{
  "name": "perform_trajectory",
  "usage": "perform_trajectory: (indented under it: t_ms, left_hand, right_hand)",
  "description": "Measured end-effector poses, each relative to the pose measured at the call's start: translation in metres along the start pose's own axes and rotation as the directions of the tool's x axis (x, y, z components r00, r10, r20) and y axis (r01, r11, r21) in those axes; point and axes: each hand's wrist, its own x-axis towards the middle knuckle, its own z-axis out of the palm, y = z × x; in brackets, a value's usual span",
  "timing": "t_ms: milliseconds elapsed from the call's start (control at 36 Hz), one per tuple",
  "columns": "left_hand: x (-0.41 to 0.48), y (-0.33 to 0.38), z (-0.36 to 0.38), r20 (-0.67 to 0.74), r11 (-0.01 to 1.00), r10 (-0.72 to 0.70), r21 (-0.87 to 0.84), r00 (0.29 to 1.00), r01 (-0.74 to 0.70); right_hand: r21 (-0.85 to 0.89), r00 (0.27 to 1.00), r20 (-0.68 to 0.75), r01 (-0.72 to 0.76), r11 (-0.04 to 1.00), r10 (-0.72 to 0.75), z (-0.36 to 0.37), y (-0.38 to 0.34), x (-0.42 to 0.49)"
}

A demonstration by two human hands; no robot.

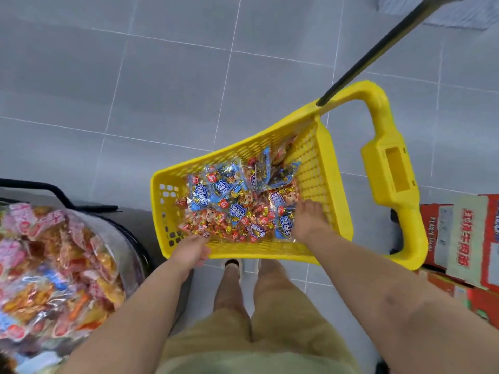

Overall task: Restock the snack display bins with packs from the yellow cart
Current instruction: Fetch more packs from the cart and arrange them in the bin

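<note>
The yellow cart stands on the floor in front of me, with a pile of blue and red snack packs in its basket. My left hand reaches over the near rim at the left corner, and its fingers curl onto the edge of the packs there. My right hand is inside the basket on the right side, fingers bent down into the packs. A clear display bin heaped with pink and orange snack packs sits at my lower left.
Red and white cardboard boxes stand stacked to the right of the cart handle. A black pole slants up from the cart's far corner. A black wire frame runs behind the bin. Grey tiled floor lies beyond the cart.
</note>
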Motion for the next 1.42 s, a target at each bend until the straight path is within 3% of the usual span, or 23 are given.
perform_trajectory:
  t_ms: [83,194,250,306,417,472,528,611,722,778,833,944,1028,1222,1333,1417]
  left_hand:
    - [0.0,-0.001,-0.002,0.004,1.0,0.007,0.0,1.0,-0.007]
    - [-0.002,-0.004,-0.004,0.015,1.0,0.002,-0.012,1.0,-0.002]
    - [-0.004,-0.005,-0.005,0.025,0.999,-0.018,-0.035,1.0,0.019]
    - [-0.007,-0.005,-0.006,0.031,0.999,-0.016,-0.05,0.999,0.017]
    - [-0.019,0.004,-0.008,0.098,0.991,0.051,-0.129,0.994,-0.038]
    - [-0.027,0.011,-0.008,0.166,0.975,0.106,-0.209,0.98,-0.07]
    - [-0.033,0.017,-0.008,0.253,0.941,0.16,-0.331,0.954,-0.07]
    - [-0.04,0.026,-0.006,0.33,0.823,0.246,-0.568,0.911,-0.017]
    - [-0.04,0.029,-0.013,0.196,0.729,0.246,-0.683,0.949,-0.047]
    - [-0.034,0.024,-0.021,0.112,0.706,0.2,-0.706,0.973,-0.064]
    - [-0.028,0.016,-0.031,0.058,0.703,0.187,-0.706,0.981,-0.093]
    - [-0.016,-0.005,-0.047,0.023,0.715,0.107,-0.697,0.994,-0.061]
    - [-0.01,-0.017,-0.053,0.081,0.722,0.073,-0.692,0.994,0.003]
    - [-0.003,-0.035,-0.057,0.126,0.687,0.071,-0.725,0.989,0.044]
    - [-0.004,-0.034,-0.058,0.035,0.64,0.074,-0.768,0.997,-0.02]
    - [-0.003,-0.03,-0.062,0.038,0.618,0.046,-0.786,0.998,0.001]
  right_hand:
    - [-0.063,0.997,-0.071,-0.023,0.998,0.019,0.0,-0.004,0.0]
    - [-0.15,1.0,-0.018,0.021,0.988,-0.024,-0.002,-0.005,0.001]
    - [-0.036,0.998,0.014,0.061,0.997,-0.061,-0.003,-0.002,-0.001]
    - [0.19,0.995,0.038,0.079,0.979,-0.088,-0.011,0.0,-0.007]
    - [0.54,0.994,-0.1,0.093,0.836,-0.046,-0.037,-0.001,-0.023]
    - [0.782,0.997,-0.06,0.083,0.618,-0.058,-0.048,-0.009,-0.031]
    - [0.904,0.991,0.037,0.021,0.428,-0.126,-0.056,-0.022,-0.039]
    - [0.918,0.962,0.122,-0.015,0.397,-0.246,-0.054,-0.05,-0.046]
    - [0.899,0.912,0.19,-0.013,0.437,-0.364,-0.041,-0.089,-0.044]
    - [0.927,0.886,0.23,-0.074,0.367,-0.403,-0.037,-0.101,-0.037]
    - [0.947,0.915,0.195,-0.081,0.312,-0.353,-0.034,-0.109,-0.023]
    - [0.838,0.996,-0.015,0.061,0.542,-0.09,-0.029,-0.112,0.016]
    - [0.774,0.994,-0.056,0.101,0.625,-0.091,-0.027,-0.113,0.04]
    - [0.772,0.996,0.067,-0.01,0.636,-0.065,-0.012,-0.115,0.062]
    - [0.686,1.0,-0.014,-0.009,0.728,0.026,-0.006,-0.106,0.05]
    - [0.68,0.999,-0.029,0.038,0.732,-0.024,0.0,-0.097,0.036]
